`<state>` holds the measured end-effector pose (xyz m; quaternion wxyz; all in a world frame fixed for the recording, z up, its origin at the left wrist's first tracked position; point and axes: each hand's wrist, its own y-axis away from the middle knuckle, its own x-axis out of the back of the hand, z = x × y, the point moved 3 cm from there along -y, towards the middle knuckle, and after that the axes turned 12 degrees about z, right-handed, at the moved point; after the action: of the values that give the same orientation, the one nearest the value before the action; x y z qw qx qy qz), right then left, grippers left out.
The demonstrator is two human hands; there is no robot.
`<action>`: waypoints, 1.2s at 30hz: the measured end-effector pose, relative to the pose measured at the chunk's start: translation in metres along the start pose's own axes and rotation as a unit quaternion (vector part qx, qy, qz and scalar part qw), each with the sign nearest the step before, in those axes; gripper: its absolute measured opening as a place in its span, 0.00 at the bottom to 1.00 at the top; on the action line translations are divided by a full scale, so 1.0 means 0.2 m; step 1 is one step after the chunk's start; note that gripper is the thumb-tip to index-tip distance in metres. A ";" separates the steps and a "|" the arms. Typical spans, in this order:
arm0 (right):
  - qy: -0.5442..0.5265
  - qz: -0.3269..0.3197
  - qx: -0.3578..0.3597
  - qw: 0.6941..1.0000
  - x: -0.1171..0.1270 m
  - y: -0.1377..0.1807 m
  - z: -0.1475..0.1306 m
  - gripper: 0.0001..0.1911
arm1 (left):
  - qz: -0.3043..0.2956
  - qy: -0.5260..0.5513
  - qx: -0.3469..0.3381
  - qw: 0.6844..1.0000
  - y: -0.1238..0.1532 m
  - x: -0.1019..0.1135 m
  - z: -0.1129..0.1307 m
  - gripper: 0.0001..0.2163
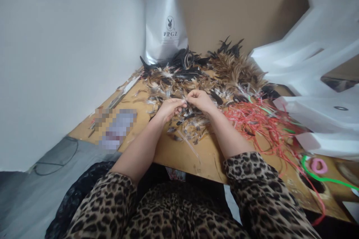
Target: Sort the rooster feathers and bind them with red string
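My left hand [170, 109] and my right hand [199, 101] meet over the middle of the table, fingertips pinched close together. Whatever sits between them is too small and blurred to name; a pale bit shows at the left fingertips. Both hands are closed. Under and behind them spreads a loose heap of brown, white and black feathers [168, 82]. Closer to my body, small loose feathers [193, 129] lie beside a thin clear strip [188, 143] on the wooden table [179, 157].
Red plastic strings [252, 119] are tangled at right, near a green cord [316, 177] and a pink ring [319, 165]. A bundle of brown feathers [238, 67] and a silver bag [165, 26] stand behind. White sheeting [305, 44] rises right; a white wall [73, 52] borders the left.
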<state>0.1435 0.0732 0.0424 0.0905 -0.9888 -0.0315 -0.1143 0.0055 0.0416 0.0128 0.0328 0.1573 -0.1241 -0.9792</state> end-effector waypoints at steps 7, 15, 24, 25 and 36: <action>-0.092 0.020 -0.068 0.993 -0.01 -0.02 0.03 0.07 | 0.021 -0.069 -0.091 0.993 0.02 -0.02 0.03 0.11; -0.234 -0.045 -0.192 0.952 -0.02 -0.01 0.03 0.09 | -0.010 -0.082 -0.119 0.989 0.01 -0.01 0.03 0.12; -0.207 -0.121 -0.192 0.952 0.00 0.01 0.00 0.08 | -0.029 -0.105 -0.118 0.987 0.01 0.00 0.03 0.12; -0.206 -0.118 -0.195 0.952 0.00 0.01 0.00 0.09 | -0.029 -0.104 -0.114 0.988 0.01 0.00 0.03 0.12; -0.236 -0.127 -0.217 0.939 -0.02 0.02 0.01 0.08 | -0.028 -0.033 -0.036 0.998 -0.01 0.01 0.00 0.13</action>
<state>0.1407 0.0698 0.0387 -0.1519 -0.9707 -0.1515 0.1080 0.0035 0.0441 0.0117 0.0067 0.1273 -0.0857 -0.9881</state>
